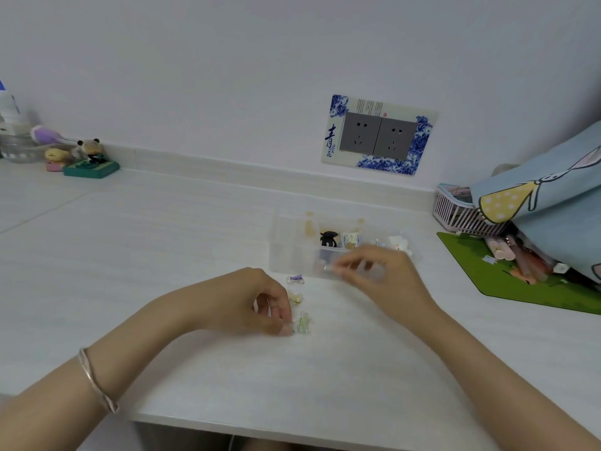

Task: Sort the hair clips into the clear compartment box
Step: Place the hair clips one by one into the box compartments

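The clear compartment box (286, 249) stands on the white desk, holding a black clip (329, 239), a patterned clip (350, 239) and a white one (398, 243). Three small clear clips lie in front of it: purple (296, 279), yellowish (295, 297) and green (303, 323). My left hand (257, 301) pinches the green clip on the desk. My right hand (380, 275) hovers blurred over the box's front edge, fingers pinched on something small and pale that I cannot make out.
A green mat (520, 281) lies at the right, with a pink basket (461, 211) and a blue patterned cloth (553, 196) over it. Small figurines (87, 157) and bottles stand at the far left. A double wall socket (379, 136) sits behind the box.
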